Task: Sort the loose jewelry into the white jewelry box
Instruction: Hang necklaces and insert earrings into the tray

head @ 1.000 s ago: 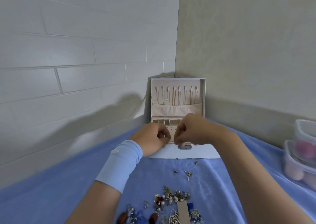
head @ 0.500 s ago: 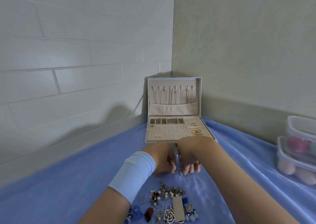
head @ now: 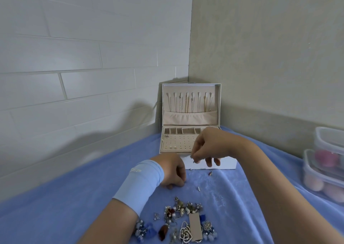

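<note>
Far left: white brick-pattern wall [head: 74,76], meeting a plain beige wall [head: 260,48] at the corner. A soft blue fleece cloth [head: 65,197] covers the work surface.

Left hand [head: 173,171], with a light blue elastic wristband [head: 138,185] on the forearm: knuckles up, fingers curled down onto the cloth on the near side of the box. I cannot tell whether the fingertips have anything between them; it is too small and shadowed.

Near centre, bottom edge: heap of loose mixed jewelry [head: 178,219] lying on the cloth, well apart from the box. I make out pearl pieces, blue tassels, a dark red stone and a beige card.

Far centre, in the corner: white hinged jewelry box [head: 225,164], open, lid upright. Thin gold and silver chain necklaces [head: 188,104] hang in a row inside the lid above a gathered beige pocket. The tray has a far row of small compartments and a perforated panel. Pale pearl studs [head: 172,147] sit in the panel's near-left row.

Right hand [head: 210,146]: over the box's near edge, thumb and forefinger pinching a tiny silvery jewelry piece [head: 193,160], other fingers hanging loosely curled.

On the cloth below that hand: small dark stray piece [head: 210,173] just beside the box front, and a small silver stray piece [head: 198,188] nearer me.

Far right: stacked clear plastic lidded containers [head: 327,139] holding pink and peach rounded sponges.
</note>
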Available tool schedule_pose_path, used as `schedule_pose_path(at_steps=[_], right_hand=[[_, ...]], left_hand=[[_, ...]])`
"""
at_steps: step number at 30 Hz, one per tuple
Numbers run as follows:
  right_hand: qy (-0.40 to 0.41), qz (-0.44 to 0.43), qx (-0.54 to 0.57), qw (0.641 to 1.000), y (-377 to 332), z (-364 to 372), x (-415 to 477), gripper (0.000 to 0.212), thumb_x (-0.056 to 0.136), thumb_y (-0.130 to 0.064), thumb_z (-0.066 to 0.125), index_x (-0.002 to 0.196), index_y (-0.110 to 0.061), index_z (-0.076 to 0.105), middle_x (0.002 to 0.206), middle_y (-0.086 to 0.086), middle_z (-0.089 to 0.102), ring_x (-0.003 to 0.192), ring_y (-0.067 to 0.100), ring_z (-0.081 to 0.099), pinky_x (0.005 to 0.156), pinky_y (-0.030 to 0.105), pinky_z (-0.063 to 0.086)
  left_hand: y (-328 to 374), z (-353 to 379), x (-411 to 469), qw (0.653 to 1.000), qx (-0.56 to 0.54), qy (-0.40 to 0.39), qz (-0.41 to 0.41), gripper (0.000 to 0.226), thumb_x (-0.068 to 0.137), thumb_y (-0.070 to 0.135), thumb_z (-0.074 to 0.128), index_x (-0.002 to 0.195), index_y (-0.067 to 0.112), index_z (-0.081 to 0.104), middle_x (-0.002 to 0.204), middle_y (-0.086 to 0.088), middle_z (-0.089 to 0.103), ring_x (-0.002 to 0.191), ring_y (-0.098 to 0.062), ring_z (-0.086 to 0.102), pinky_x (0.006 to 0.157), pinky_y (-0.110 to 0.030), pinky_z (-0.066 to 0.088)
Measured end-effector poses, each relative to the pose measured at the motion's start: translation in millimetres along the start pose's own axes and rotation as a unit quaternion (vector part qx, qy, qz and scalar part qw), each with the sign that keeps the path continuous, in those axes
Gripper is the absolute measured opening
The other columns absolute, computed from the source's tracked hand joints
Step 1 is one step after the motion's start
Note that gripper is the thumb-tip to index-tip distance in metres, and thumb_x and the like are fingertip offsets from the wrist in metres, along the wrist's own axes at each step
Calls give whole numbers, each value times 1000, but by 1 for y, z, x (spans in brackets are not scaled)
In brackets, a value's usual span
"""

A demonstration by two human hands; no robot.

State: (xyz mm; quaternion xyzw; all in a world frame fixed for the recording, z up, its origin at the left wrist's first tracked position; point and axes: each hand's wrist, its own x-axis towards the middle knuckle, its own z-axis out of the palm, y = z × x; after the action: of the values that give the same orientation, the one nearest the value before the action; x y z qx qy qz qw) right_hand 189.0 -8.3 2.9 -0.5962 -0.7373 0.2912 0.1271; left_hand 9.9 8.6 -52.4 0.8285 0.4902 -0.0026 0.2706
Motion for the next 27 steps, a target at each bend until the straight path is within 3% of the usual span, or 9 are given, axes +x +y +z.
schedule_pose_path(at_steps=[3, 5, 10, 14, 16, 21, 24, 27], right_hand=[[51, -22, 51, 997, 1, 1, 2, 9, 85, -6, 68, 85, -7, 76, 68, 3, 73, 48, 13, 56, 48, 25, 50], [73, -32, 75, 994, 2, 1, 3, 9, 87, -10, 70, 85, -7, 78, 58, -4, 68, 45, 12, 52, 49, 25, 50], [86, -49, 122, 988, 6, -1, 4, 9, 89, -8, 73, 95, -10, 79, 51, -2, 59, 42, 9, 50, 48, 22, 47], [132, -50, 158, 977, 8, 4, 12, 11, 90, -5, 72, 96, -11, 79, 69, -4, 72, 53, 11, 61, 47, 25, 52], [144, -44, 162, 975, 10, 8, 18, 15, 92, -2, 68, 99, -9, 78, 83, 4, 75, 53, 15, 63, 45, 27, 52], [173, -34, 75, 982, 16, 17, 28, 32, 96, -2, 59, 115, -24, 72, 92, 0, 73, 46, 17, 59, 43, 23, 49], [219, -26, 78, 972, 17, 19, 32, 19, 88, -3, 71, 97, -20, 72, 81, -2, 73, 39, 10, 57, 43, 22, 46], [237, -15, 63, 969, 14, 23, 35, 20, 82, -5, 77, 76, -23, 74, 75, -4, 71, 48, 6, 59, 45, 21, 48]], left_hand=[[2, 1, -1, 1000, 1, -9, 16, 10, 87, 15, 67, 94, 20, 72, 63, 13, 64, 60, -9, 63, 60, -18, 48], [0, -4, -3, 1000, 5, -7, 19, 11, 88, 18, 65, 96, 23, 73, 65, 11, 65, 59, -7, 60, 58, -18, 48], [-13, -26, -11, 996, -70, 35, 29, 11, 93, 23, 63, 89, 29, 72, 74, 1, 68, 59, -14, 62, 58, -21, 51], [-17, -33, -16, 976, -184, 102, 57, 11, 95, 9, 59, 94, 14, 68, 88, -3, 69, 69, -12, 67, 51, -22, 51], [-19, -35, -18, 960, -228, 146, 66, 11, 95, 6, 56, 98, 9, 67, 94, -5, 72, 68, -14, 68, 50, -24, 51], [-22, -38, -13, 925, -264, 263, 79, 13, 95, 10, 58, 97, 13, 70, 85, 0, 71, 62, -14, 64, 48, -25, 48], [-23, -37, -7, 915, -266, 291, 84, 13, 93, 11, 60, 94, 18, 71, 82, 1, 69, 59, -15, 62, 46, -19, 43], [-25, -34, 0, 908, -278, 304, 77, 8, 91, 13, 63, 95, 17, 69, 81, 1, 72, 56, -16, 60, 45, -13, 38]])
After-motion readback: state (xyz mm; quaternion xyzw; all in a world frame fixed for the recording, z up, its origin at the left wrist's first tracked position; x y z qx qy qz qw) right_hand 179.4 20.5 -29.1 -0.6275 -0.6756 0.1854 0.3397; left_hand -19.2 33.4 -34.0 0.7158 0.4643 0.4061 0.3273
